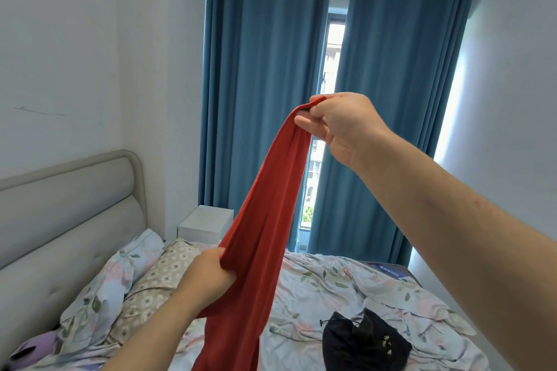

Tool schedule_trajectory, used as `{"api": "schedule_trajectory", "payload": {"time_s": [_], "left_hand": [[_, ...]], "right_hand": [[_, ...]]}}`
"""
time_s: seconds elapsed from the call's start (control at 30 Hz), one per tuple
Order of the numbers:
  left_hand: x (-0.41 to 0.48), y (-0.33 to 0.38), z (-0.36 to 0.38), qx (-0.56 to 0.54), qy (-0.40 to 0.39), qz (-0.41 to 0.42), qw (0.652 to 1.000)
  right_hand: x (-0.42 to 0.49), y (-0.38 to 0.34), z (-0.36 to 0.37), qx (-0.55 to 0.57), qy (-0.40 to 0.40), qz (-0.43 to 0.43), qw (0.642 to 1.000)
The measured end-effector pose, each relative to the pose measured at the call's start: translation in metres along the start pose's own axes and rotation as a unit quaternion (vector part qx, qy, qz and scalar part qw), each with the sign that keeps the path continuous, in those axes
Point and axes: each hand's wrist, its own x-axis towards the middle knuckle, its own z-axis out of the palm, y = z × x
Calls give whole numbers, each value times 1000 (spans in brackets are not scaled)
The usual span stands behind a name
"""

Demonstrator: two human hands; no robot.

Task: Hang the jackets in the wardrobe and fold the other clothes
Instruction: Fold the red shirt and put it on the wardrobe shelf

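A long red garment (265, 214) hangs stretched in the air over the bed. My right hand (337, 126) is raised high and pinches its top end. My left hand (208, 277) grips the same cloth lower down, at its left edge, and the rest drops out of the frame at the bottom. A black garment (364, 343) with a drawstring and small pale lettering lies crumpled on the floral bedsheet (325, 289) at the lower right.
The bed has a padded beige headboard (66, 214) on the left, a floral pillow (120, 274) and a diamond-patterned pillow (162, 277). A white nightstand (205, 223) stands by the blue curtains (262, 84). A purple item (33, 349) lies at the bottom left.
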Motion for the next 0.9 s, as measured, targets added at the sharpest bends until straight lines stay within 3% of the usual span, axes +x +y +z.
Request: {"api": "schedule_trajectory", "payload": {"time_s": [0.37, 0.43, 0.5, 0.57, 0.7, 0.9], "left_hand": [[-17, -67, -4, -89, -131, -225, 961], [-17, -75, -16, -87, -116, -256, 956], [-10, -86, -25, -151, -54, -286, 945], [2, -94, -31, -283, 24, -326, 902], [23, -99, -29, -512, 117, -356, 773], [48, -105, -12, -603, 166, -324, 710]], "right_hand": [[25, 27, -66, -68, 77, 13, 995], [29, 44, -92, -112, 90, 32, 989], [32, 66, -120, -152, 99, 58, 982], [32, 91, -145, -168, 115, 91, 975], [31, 140, -181, -150, 135, 172, 964], [43, 208, -203, -79, 164, 274, 944]]}}
